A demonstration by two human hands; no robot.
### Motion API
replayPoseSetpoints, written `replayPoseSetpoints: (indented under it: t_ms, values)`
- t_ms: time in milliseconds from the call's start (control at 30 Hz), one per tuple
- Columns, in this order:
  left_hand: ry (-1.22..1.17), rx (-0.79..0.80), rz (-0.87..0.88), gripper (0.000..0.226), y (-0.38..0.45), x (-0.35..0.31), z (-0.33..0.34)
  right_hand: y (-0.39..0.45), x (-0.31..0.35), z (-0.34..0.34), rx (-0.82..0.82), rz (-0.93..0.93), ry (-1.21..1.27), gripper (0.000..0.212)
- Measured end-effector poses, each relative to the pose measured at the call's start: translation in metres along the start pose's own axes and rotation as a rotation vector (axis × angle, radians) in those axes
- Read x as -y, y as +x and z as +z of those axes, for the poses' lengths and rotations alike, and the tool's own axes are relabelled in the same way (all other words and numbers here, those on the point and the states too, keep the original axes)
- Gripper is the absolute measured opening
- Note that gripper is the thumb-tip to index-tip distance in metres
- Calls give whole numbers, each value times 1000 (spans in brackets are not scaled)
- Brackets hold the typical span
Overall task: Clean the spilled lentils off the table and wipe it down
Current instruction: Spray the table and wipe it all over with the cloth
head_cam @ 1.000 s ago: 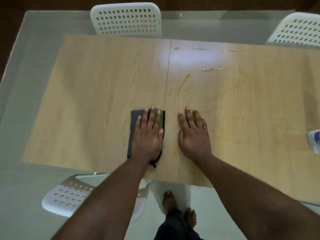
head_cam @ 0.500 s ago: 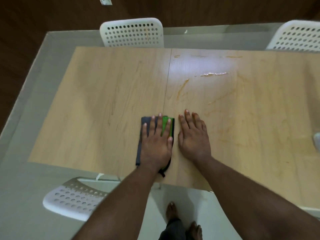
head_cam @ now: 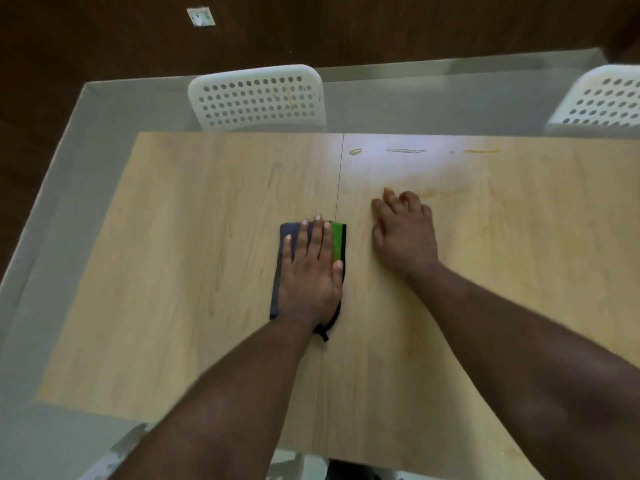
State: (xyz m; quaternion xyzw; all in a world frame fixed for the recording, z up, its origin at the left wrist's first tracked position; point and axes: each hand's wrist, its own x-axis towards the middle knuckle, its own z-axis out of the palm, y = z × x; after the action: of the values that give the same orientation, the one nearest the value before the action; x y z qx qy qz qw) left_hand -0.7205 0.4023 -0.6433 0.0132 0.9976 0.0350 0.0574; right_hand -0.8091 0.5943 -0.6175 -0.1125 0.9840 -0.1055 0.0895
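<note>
Across most of the view spreads a light wooden table (head_cam: 207, 271), its top split by 1 thin seam running from the far edge toward the near edge. Beyond the far edge stand 2 white perforated chairs: 1 chair back (head_cam: 258, 97) just left of the seam line and another chair back (head_cam: 602, 100) at the right border. Part of a third white chair (head_cam: 114, 459) shows below the near edge at the lower left.

Just left of the seam lies a dark grey cloth (head_cam: 287, 237) with a green stripe along its right side. The left hand (head_cam: 310, 271) lies flat on it, fingers straight and close together, pressing it to the tabletop.

Right of the seam, the right hand (head_cam: 403, 233) rests on bare wood, apart from the cloth, its fingers loosely bent and holding nothing.

Yellowish lentil smears (head_cam: 481, 151) streak the wood near the far edge, with a fainter smear (head_cam: 431, 193) just past the right fingertips.
</note>
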Motion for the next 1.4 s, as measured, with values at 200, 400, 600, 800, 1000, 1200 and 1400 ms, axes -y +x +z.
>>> replayPoseSetpoints:
  t_ms: [200,400,600,800,1000,1200,1400]
  values:
    - [28,-9,17,72,105,15,-16,25,-10,3,-16,-10,27,62]
    - [42,-16,33,71,209,11,-32,31,-12,7,-23,8,48,63]
    - [34,31,246,71,144,5,-35,33,-13,6,-21,19,53,61]
    - [35,7,106,70,180,37,-37,35,-14,9,-9,25,37,62]
    - [-1,-12,75,69,243,-8,-40,36,-16,17,-25,28,31,61]
    - [3,56,271,68,154,19,-39,35,-15,11,-14,33,41,60]
    - [52,10,89,69,216,36,-42,36,-16,16,-28,28,21,62]
